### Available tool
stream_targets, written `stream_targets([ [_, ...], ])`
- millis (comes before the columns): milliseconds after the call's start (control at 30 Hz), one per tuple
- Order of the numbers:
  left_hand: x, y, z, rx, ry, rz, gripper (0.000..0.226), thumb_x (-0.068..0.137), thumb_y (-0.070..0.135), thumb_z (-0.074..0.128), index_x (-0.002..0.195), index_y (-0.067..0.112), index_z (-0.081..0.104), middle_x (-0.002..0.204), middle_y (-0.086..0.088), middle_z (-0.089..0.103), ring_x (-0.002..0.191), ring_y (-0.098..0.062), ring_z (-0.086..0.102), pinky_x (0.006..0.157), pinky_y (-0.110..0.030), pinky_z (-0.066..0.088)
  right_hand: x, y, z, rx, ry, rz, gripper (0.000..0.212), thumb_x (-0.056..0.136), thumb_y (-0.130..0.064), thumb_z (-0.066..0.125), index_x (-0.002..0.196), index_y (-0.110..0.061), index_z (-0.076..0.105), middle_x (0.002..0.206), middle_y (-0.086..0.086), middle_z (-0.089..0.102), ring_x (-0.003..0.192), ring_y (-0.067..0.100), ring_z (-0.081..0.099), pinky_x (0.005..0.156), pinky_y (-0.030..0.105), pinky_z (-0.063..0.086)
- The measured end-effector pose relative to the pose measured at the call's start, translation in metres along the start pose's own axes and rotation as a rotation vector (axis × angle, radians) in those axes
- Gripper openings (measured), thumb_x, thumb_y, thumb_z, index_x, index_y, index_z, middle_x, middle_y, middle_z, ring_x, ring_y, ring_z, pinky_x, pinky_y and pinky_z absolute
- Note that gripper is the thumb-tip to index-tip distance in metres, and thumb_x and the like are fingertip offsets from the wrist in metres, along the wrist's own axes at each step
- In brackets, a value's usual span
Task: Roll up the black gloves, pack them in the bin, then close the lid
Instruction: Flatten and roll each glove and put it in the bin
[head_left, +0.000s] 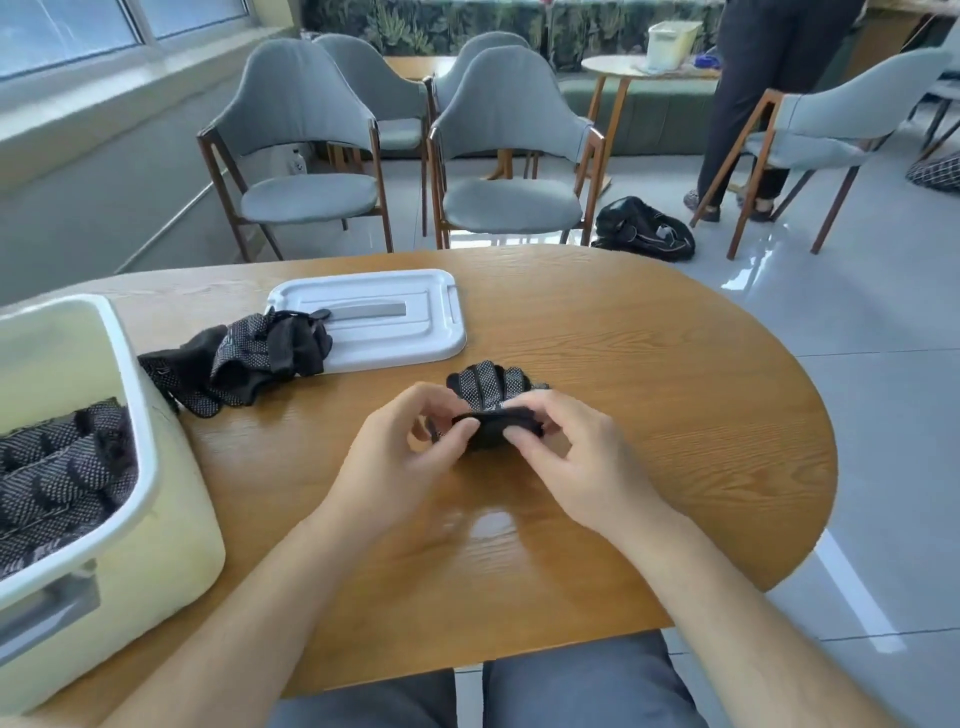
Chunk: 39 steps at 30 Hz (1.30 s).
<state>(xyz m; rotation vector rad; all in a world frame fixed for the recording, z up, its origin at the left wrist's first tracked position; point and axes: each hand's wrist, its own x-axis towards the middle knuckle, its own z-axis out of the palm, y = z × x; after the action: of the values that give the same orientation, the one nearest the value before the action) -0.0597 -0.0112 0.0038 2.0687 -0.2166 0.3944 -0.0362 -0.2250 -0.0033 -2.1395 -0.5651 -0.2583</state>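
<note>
Bin (176, 509) of rolled gloves (57, 467); left hand (400, 452) and right hand (582, 457), pinch-grip on glove (488, 387)

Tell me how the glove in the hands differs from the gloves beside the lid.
The held glove is partly rolled; the loose gloves lie crumpled, unrolled. The left hand and right hand pinch the held glove; the loose gloves are untouched, partly overlapping the lid. Both are black with pale dots.
</note>
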Motion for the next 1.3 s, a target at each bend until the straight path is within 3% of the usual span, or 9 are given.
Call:
stream_targets([
  [67, 0.016, 0.016, -0.005, -0.217, 0.048, -0.072, 0.023, 0.087, 0.030, 0.078, 0.094, 0.026, 0.057, 0.089, 0.008, 0.069, 0.078, -0.015, 0.062, 0.071, -0.029, 0.050, 0.022, -0.013, -0.007, 0.143, 0.055, 0.081, 0.026, 0.095, -0.023, 0.072, 0.107, -0.040, 0.055, 0.096, -0.014, 0.073, 0.087, 0.002, 0.066, 0.077, 0.016, 0.048],
  [167, 0.041, 0.036, -0.015, -0.470, 0.084, -0.127, 0.036, 0.079, 0.038, 0.085, 0.088, 0.023, 0.053, 0.086, 0.005, 0.067, 0.077, -0.017, 0.062, 0.073, -0.042, 0.053, 0.054, -0.033, -0.021, 0.313, 0.147, 0.129, 0.031, 0.092, -0.019, 0.076, 0.095, -0.035, 0.049, 0.084, -0.012, 0.074, 0.074, 0.005, 0.067, 0.073, 0.030, 0.053],
  [500, 0.079, 0.068, -0.029, -0.570, 0.124, -0.096, 0.024, 0.090, 0.014, 0.076, 0.097, 0.017, 0.053, 0.089, -0.012, 0.066, 0.084, -0.033, 0.065, 0.078, -0.050, 0.055, 0.090, -0.057, -0.038, 0.414, 0.184, 0.167, 0.016, 0.089, -0.027, 0.079, 0.092, -0.029, 0.064, 0.093, 0.001, 0.077, 0.089, 0.021, 0.074, 0.085, 0.053, 0.060],
  [600, 0.079, 0.068, -0.029, -0.518, 0.143, -0.104, 0.024, 0.085, 0.025, 0.080, 0.092, 0.022, 0.057, 0.094, -0.021, 0.069, 0.093, -0.044, 0.067, 0.085, -0.055, 0.055, 0.091, -0.062, -0.038, 0.427, 0.205, 0.179, 0.015, 0.090, -0.026, 0.079, 0.093, -0.028, 0.064, 0.092, 0.000, 0.077, 0.088, 0.018, 0.074, 0.085, 0.049, 0.060],
  [767, 0.077, 0.065, -0.027, -0.428, 0.164, -0.099, 0.019, 0.085, 0.027, 0.080, 0.097, 0.024, 0.066, 0.097, -0.005, 0.072, 0.096, -0.033, 0.068, 0.094, -0.060, 0.053, 0.089, -0.066, -0.038, 0.431, 0.209, 0.186, 0.013, 0.091, -0.025, 0.077, 0.094, -0.026, 0.065, 0.093, 0.000, 0.078, 0.088, 0.016, 0.075, 0.084, 0.046, 0.061],
  [967, 0.079, 0.066, -0.027, -0.390, 0.184, -0.085, 0.010, 0.088, 0.031, 0.076, 0.091, 0.029, 0.066, 0.096, -0.005, 0.072, 0.096, -0.036, 0.067, 0.090, -0.058, 0.055, 0.089, -0.068, -0.041, 0.393, 0.201, 0.142, 0.011, 0.095, -0.027, 0.073, 0.096, -0.029, 0.062, 0.086, -0.003, 0.078, 0.078, 0.013, 0.075, 0.065, 0.033, 0.059],
  [1067, 0.078, 0.068, -0.026, -0.373, 0.184, -0.072, 0.007, 0.094, 0.020, 0.072, 0.093, 0.021, 0.065, 0.093, -0.004, 0.072, 0.091, -0.030, 0.069, 0.082, -0.049, 0.057, 0.087, -0.066, -0.042, 0.299, 0.193, 0.113, 0.009, 0.097, -0.033, 0.070, 0.099, -0.032, 0.061, 0.082, -0.005, 0.078, 0.075, 0.011, 0.075, 0.065, 0.035, 0.060],
  [1200, 0.076, 0.070, -0.025, -0.379, 0.173, -0.082, 0.005, 0.097, 0.016, 0.067, 0.095, 0.018, 0.063, 0.091, -0.005, 0.073, 0.088, -0.029, 0.069, 0.077, -0.044, 0.057, 0.085, -0.064, -0.042, 0.223, 0.206, 0.071, 0.012, 0.096, -0.033, 0.071, 0.102, -0.033, 0.061, 0.082, -0.007, 0.076, 0.068, 0.003, 0.068, 0.058, 0.020, 0.050],
  [1300, 0.074, 0.071, -0.025, -0.391, 0.175, -0.076, 0.006, 0.098, 0.013, 0.065, 0.096, 0.017, 0.060, 0.087, 0.000, 0.071, 0.082, -0.021, 0.069, 0.071, -0.033, 0.058, 0.085, -0.065, -0.044, 0.235, 0.199, 0.087, 0.036, 0.092, -0.030, 0.076, 0.122, -0.033, 0.056, 0.090, -0.010, 0.075, 0.064, 0.000, 0.056, 0.062, 0.014, 0.044],
])
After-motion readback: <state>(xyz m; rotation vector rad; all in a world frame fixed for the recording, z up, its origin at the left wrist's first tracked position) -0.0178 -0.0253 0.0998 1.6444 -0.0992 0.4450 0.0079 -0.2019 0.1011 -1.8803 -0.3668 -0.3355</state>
